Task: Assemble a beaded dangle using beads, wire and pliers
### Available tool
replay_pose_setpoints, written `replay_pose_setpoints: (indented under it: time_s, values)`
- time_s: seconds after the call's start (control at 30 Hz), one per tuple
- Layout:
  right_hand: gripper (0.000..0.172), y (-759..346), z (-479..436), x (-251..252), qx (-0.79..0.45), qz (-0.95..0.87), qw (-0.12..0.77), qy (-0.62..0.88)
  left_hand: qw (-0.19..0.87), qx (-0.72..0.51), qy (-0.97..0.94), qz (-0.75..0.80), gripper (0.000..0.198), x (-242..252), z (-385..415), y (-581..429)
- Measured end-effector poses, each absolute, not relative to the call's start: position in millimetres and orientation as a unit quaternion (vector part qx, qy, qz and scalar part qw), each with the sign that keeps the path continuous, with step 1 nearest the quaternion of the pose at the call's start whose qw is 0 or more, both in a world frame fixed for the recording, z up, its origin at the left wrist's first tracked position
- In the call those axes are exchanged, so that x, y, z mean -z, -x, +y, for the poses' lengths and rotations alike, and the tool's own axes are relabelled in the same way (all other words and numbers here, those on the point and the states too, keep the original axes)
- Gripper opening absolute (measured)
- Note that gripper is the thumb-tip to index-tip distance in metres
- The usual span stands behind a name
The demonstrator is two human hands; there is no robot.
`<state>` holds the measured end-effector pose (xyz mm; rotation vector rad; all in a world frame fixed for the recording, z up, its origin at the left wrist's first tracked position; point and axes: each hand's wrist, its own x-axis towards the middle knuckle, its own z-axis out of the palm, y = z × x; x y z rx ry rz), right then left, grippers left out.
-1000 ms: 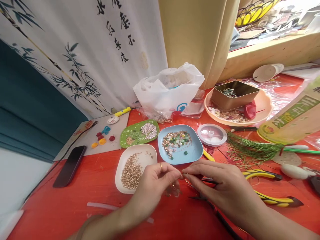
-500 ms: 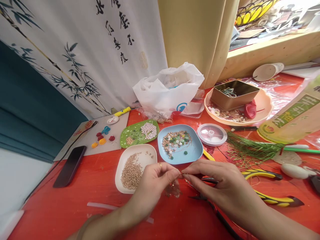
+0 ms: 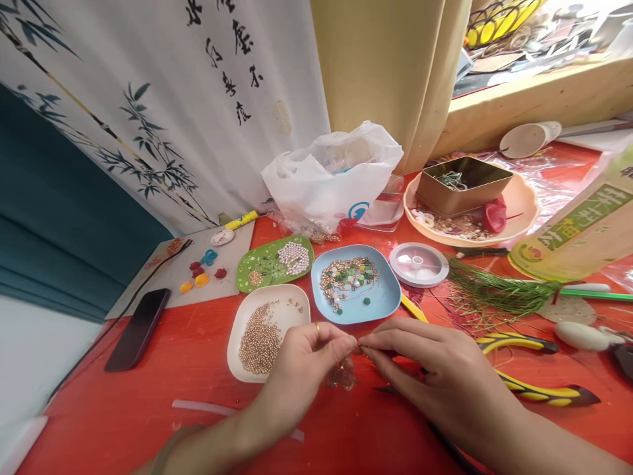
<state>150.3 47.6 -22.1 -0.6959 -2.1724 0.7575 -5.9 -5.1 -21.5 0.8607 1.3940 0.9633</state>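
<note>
My left hand (image 3: 304, 366) is closed, thumb against bent index finger, on a small translucent brownish ornament (image 3: 341, 375) that hangs below the fingertips. Its exact kind is blurred. Fingertip to fingertip with it, my right hand (image 3: 440, 359) pinches something tiny at the ornament's upper end, too small to make out. Beneath my right hand lie pliers with yellow-and-black handles (image 3: 539, 390), their dark jaws partly covered. Just behind my left hand is a white dish (image 3: 234, 336) of gold beads. A blue dish (image 3: 388, 300) of mixed green, white and gold beads stands beyond both hands.
A green dish (image 3: 270, 254) holds pearly and gold beads. Nearby are a phone (image 3: 137, 330), a spool (image 3: 419, 265), green wire stems (image 3: 514, 290), a white plastic bag (image 3: 331, 175), a peach bowl (image 3: 529, 211) with a metal tin (image 3: 459, 188), and a clear strip (image 3: 208, 407).
My right hand has shifted slightly, its fingers drawn closer together, and covers more of the pliers. My left hand keeps its grip in nearly the same spot.
</note>
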Motion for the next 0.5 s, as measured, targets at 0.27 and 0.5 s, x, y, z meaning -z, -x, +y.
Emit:
replay_pose_setpoints:
  time_s: [0.27, 0.5]
  values:
    - [0.019, -151.0, 47.3, 24.7, -0.226, -0.868, 0.363, 0.252, 0.576, -0.409, -0.377, 0.599, 0.024, 21.6, -5.3, 7.0]
    - [0.018, -151.3, 46.9, 23.3, -0.228, -0.864, 0.365, 0.262, 0.579, -0.406, -0.370, 0.602, 0.024, 19.6, -5.0, 5.7]
